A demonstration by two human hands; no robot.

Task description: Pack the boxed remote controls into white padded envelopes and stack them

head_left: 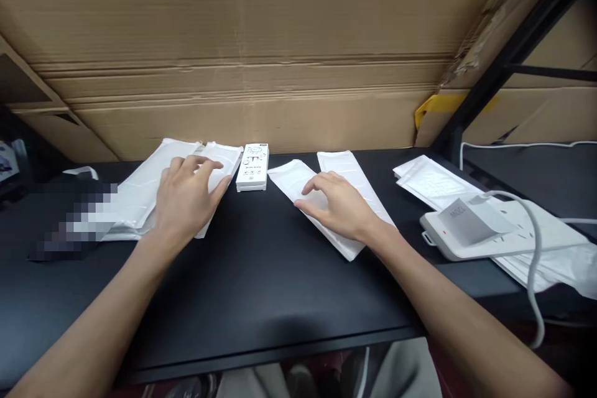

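My left hand point(185, 194) rests on or just over a pile of white padded envelopes point(140, 183), palm down, thumb held away from the curved fingers. To the right, my right hand point(339, 206) hovers at or touches a slanted white envelope point(296, 177), its thumb and index finger apart with nothing between them. A second white envelope point(357, 177) lies partly beneath that hand. Between the hands, farther back, a small white box point(252, 168) with black print and a cartoon drawing lies on the black table point(261, 286).
A white power strip point(550, 230) with a grey charger point(473, 224) and a thick cable sits at the right, on more white envelopes point(429, 180). Cardboard point(242, 25) walls the back. A black metal frame point(508, 56) rises at the right.
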